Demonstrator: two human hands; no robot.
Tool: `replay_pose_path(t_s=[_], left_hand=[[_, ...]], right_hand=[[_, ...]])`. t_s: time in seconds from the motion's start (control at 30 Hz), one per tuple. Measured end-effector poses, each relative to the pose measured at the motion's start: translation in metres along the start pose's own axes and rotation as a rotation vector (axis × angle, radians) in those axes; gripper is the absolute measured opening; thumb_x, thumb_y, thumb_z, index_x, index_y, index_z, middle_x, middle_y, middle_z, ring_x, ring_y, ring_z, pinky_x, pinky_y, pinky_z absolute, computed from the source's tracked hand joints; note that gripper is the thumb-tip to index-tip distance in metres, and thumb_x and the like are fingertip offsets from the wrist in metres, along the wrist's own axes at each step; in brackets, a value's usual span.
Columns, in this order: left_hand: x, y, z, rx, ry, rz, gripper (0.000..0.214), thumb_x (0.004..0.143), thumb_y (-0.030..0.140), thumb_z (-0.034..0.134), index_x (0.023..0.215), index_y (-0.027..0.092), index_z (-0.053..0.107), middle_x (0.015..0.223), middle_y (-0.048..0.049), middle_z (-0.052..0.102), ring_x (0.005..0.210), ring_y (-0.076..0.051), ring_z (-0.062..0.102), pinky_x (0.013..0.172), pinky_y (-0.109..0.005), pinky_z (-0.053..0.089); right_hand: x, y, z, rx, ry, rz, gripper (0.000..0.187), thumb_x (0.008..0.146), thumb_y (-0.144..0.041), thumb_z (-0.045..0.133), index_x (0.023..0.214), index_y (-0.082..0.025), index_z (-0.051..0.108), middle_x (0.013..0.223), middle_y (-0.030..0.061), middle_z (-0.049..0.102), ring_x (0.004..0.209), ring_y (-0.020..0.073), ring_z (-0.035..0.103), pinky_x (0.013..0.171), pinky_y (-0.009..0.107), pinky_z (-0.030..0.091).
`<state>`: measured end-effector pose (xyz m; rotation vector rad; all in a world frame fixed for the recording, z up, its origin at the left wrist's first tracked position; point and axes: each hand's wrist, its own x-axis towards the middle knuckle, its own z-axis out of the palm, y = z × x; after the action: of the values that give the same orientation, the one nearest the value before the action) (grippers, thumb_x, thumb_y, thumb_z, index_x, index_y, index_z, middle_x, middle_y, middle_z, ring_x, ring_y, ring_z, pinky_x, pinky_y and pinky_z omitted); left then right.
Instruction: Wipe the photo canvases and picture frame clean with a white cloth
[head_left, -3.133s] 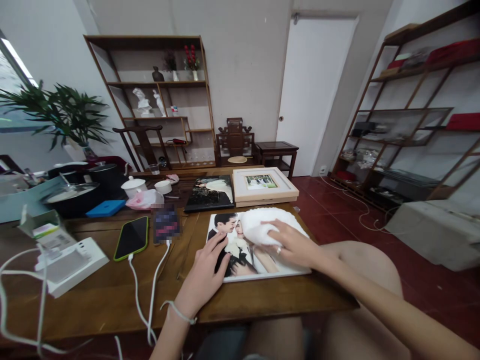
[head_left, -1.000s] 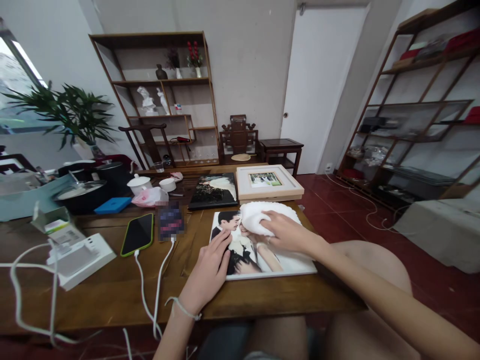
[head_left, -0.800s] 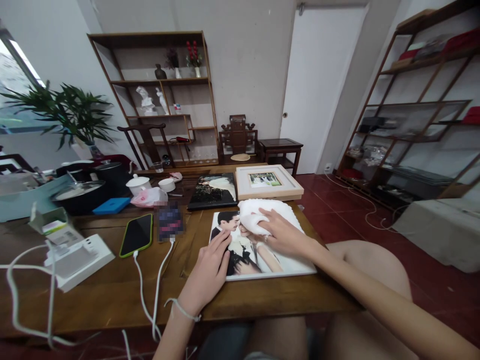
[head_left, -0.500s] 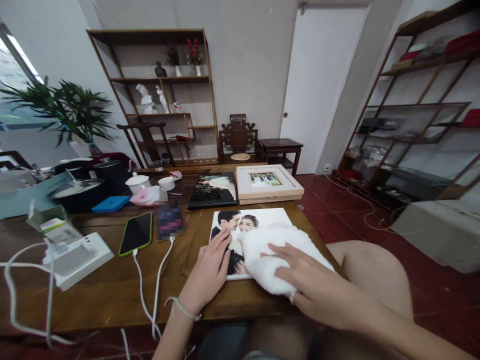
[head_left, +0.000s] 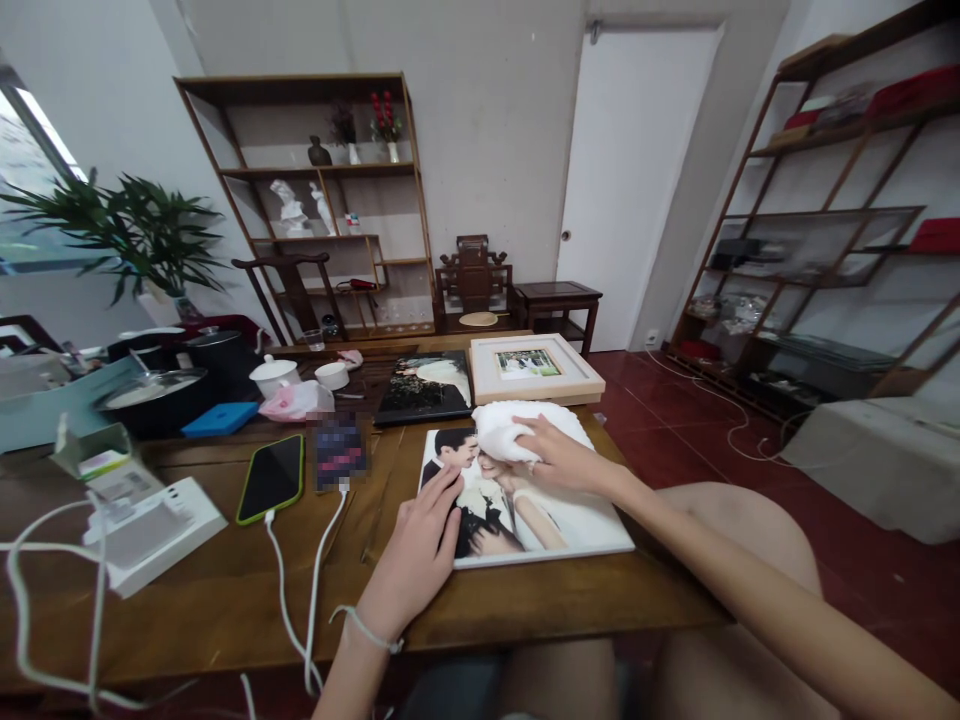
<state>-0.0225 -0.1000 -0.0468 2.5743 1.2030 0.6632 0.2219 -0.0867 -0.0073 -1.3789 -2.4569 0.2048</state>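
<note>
A photo panel (head_left: 577, 510) showing a couple lies flat near the front edge of the wooden table (head_left: 525, 605). My left hand (head_left: 426, 530) rests on the panel's left edge, fingers stretched out and lying flat. Over the panel's upper part, my right hand (head_left: 559, 455) grips a fluffy white cloth (head_left: 499, 430) and presses it against the surface. The cloth covers the top right of the picture. Just behind the panel lie a dark photo panel (head_left: 405, 385) and a pale wooden picture frame (head_left: 536, 392).
Left of my hands are a green-cased phone (head_left: 271, 480), a blurred device (head_left: 340, 450) and white cables (head_left: 319, 570). Farther left stand an open white box (head_left: 161, 530), a blue box (head_left: 219, 419) and a dark pot (head_left: 154, 395). A white lidded cup (head_left: 274, 377) stands behind.
My right hand has moved the cloth away from me, from the panel's lower right up to its top edge, uncovering the lower right. My left hand has stayed in place.
</note>
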Motion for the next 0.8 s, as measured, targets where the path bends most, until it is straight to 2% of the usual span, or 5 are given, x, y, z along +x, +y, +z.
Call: replay_pose_path(t_s=[0.13, 0.37, 0.53, 0.63, 0.8], left_hand=[[0.0, 0.0, 0.001, -0.002, 0.003, -0.006, 0.04, 0.092, 0.025, 0.03, 0.129, 0.019, 0.043, 0.141, -0.0098, 0.041, 0.133, -0.021, 0.032, 0.104, -0.045, 0.033], [0.001, -0.002, 0.005, -0.009, 0.033, -0.002, 0.038, 0.091, 0.024, 0.033, 0.127, 0.019, 0.045, 0.14, -0.01, 0.043, 0.132, -0.021, 0.033, 0.103, -0.044, 0.035], [0.0, -0.001, 0.004, -0.017, 0.03, -0.005, 0.038, 0.092, 0.025, 0.033, 0.126, 0.018, 0.046, 0.14, -0.0099, 0.043, 0.132, -0.021, 0.034, 0.104, -0.044, 0.034], [0.0, -0.002, 0.004, -0.01, 0.027, -0.003, 0.038, 0.092, 0.025, 0.032, 0.127, 0.017, 0.046, 0.14, -0.0107, 0.042, 0.132, -0.021, 0.033, 0.104, -0.044, 0.034], [0.0, -0.003, 0.004, 0.002, 0.017, 0.015, 0.039, 0.092, 0.024, 0.03, 0.128, 0.017, 0.045, 0.14, -0.0104, 0.042, 0.133, -0.02, 0.032, 0.104, -0.045, 0.033]], right_hand=[[-0.002, 0.0, 0.001, 0.032, 0.048, -0.014, 0.03, 0.076, -0.006, 0.04, 0.098, -0.018, 0.058, 0.115, 0.0083, 0.059, 0.113, 0.0243, 0.048, 0.104, 0.048, 0.023], [-0.063, -0.061, -0.012, 0.119, -0.116, 0.067, 0.03, 0.072, -0.007, 0.041, 0.094, -0.017, 0.058, 0.127, 0.013, 0.052, 0.132, 0.0242, 0.027, 0.107, 0.046, 0.019], [-0.096, -0.092, -0.033, 0.216, -0.275, 0.089, 0.028, 0.066, -0.006, 0.044, 0.085, -0.02, 0.058, 0.129, 0.0075, 0.051, 0.133, 0.0231, 0.026, 0.106, 0.041, 0.023], [-0.091, -0.085, -0.036, 0.244, -0.267, 0.101, 0.025, 0.073, -0.009, 0.044, 0.089, -0.021, 0.059, 0.121, 0.0074, 0.055, 0.126, 0.0238, 0.036, 0.101, 0.039, 0.03], [-0.05, -0.043, -0.021, 0.167, -0.111, 0.08, 0.023, 0.086, -0.022, 0.04, 0.099, -0.019, 0.059, 0.114, 0.0094, 0.058, 0.113, 0.0253, 0.046, 0.093, 0.038, 0.037]])
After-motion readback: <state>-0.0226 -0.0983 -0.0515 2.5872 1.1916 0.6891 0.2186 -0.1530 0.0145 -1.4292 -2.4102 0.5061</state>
